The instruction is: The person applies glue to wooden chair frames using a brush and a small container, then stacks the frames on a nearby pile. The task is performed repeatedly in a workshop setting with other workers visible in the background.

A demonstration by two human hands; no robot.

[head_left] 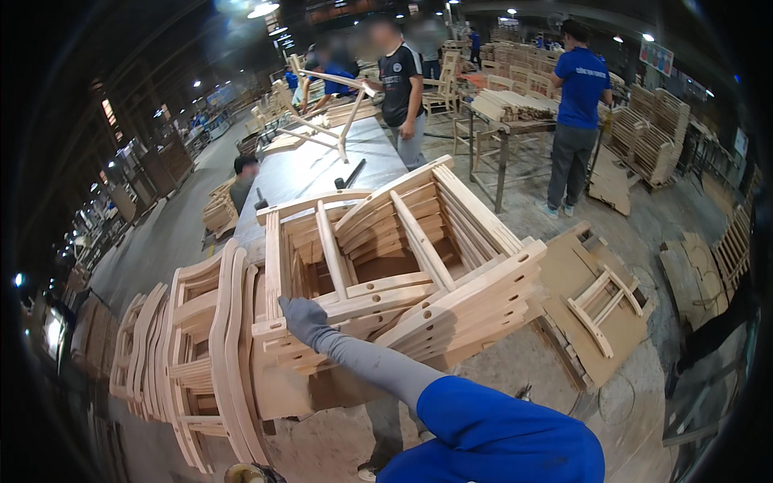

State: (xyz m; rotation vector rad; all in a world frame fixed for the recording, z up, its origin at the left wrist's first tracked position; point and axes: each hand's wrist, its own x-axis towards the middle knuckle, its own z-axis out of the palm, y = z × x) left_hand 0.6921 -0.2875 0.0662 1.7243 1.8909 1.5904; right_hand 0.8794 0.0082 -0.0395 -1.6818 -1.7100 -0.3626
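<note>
My right hand (306, 319), in a grey glove and grey arm sleeve, reaches across from the lower right. Its fingers are closed round the near left corner of a pale wooden frame (272, 258) on top of a stack. This frame has a curved rail and a crossbar. Beside it, overlapping at the middle, lies another stack of like wooden frames (483, 302), with oval slots cut into their rails. The fingertips are partly hidden behind the wood. My left hand is not in view.
Curved wooden chair-back frames (229, 346) stand upright at the left. Behind the stacks runs a metal-topped table (374, 149) with a black tool (350, 173). A small frame (604, 310) lies on cardboard at the right. Co-workers stand beyond, one in a blue shirt (581, 88).
</note>
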